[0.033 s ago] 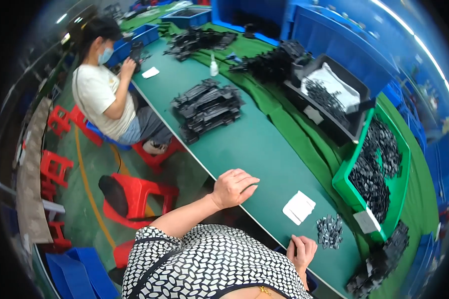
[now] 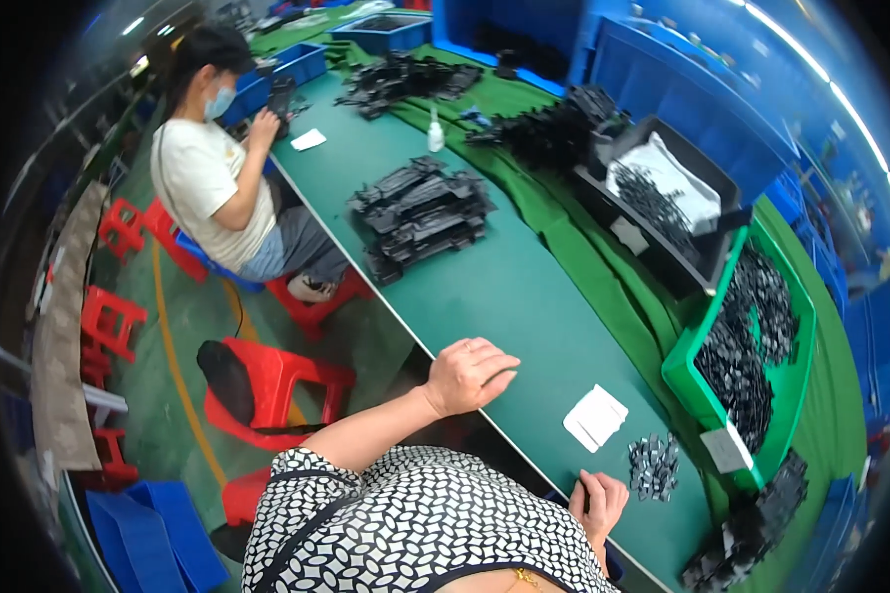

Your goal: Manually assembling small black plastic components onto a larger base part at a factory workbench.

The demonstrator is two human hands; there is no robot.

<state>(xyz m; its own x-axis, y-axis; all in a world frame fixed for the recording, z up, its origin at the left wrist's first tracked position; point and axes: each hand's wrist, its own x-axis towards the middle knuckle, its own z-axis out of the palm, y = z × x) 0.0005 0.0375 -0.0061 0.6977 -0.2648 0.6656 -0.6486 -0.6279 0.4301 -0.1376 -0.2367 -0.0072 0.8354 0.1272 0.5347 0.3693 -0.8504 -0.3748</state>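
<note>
My left hand (image 2: 472,377) rests at the near edge of the green tabletop (image 2: 509,306). Its fingers are loosely bent with the thumb apart, and nothing shows in it. Further right, my right hand (image 2: 599,499) lies on the same edge, fingers slightly curled and apart, holding nothing visible. Just beyond it are a stack of white cards or pads (image 2: 595,418) and a small pile of dark, shiny clip-like parts (image 2: 653,466); the hand appears apart from both. Several long black plastic parts (image 2: 420,217) are stacked on the table beyond my left hand.
A green bin (image 2: 690,368) of small black parts stands at the right, beside a black tray (image 2: 653,252) of thin black pieces. More black parts (image 2: 747,529) lie at the lower right. A masked co-worker (image 2: 218,188) sits at the far left, handling a black part. Red stools (image 2: 277,381) stand left.
The whole view has shifted slightly, so the table and the things on it sit a little differently in the picture. Both my hands keep their places on the table edge.
</note>
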